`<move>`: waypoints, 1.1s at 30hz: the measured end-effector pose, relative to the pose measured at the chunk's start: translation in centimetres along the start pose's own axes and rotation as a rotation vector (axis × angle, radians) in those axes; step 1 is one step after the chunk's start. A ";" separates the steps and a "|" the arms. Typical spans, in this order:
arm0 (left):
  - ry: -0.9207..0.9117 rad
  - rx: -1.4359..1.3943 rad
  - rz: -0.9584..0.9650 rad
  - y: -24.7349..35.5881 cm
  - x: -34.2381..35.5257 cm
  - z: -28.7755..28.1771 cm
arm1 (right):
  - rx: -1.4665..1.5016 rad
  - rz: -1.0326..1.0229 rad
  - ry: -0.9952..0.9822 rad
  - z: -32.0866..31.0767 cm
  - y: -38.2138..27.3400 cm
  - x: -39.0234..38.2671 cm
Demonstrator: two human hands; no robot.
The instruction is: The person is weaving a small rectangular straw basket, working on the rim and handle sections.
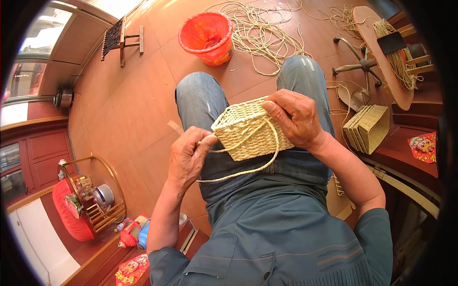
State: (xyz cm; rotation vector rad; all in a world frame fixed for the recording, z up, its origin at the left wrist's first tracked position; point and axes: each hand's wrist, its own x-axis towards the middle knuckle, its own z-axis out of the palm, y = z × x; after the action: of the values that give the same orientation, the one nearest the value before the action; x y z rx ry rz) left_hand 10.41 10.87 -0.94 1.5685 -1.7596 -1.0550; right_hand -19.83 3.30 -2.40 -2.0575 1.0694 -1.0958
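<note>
A small rectangular basket [253, 143], woven from pale straw-coloured cord, rests tilted on my lap between my thighs. My right hand [298, 117] is closed on its right end, thumb over the upper rim and fingers down the outside. At the basket's left corner my left hand [191, 152] pinches a strand of pale cord [260, 168] between thumb and forefinger. This cord hangs in a loose loop across the basket's near side and runs back under my left hand. A short piece lies slantwise over the weave. The fingertips of my right hand are partly hidden.
Ahead stands a red bucket [214, 58] beside a tangled heap of cord [260, 33]. Nested woven baskets [367, 128] sit at my right, near a board with wound cord [403, 90]. A low stool [125, 40] is far left; a rack with a red cover [71, 209] stands left.
</note>
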 end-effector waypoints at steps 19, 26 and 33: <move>0.554 0.581 -0.210 -22.4 -9.8 -20.5 | -0.018 0.021 0.030 -0.4 0.1 -0.5; 0.020 0.096 0.112 0.5 -0.3 -0.5 | 0.004 -0.009 0.023 0.0 0.2 -0.2; 0.132 0.318 0.152 -0.5 -0.8 -0.5 | -0.007 0.012 0.019 0.0 -0.2 0.0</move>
State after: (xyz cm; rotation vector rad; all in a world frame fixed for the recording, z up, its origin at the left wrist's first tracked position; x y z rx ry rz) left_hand 11.23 11.51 -1.05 1.6142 -1.9899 -0.6066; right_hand -19.74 3.40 -2.19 -2.0469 1.0948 -1.1087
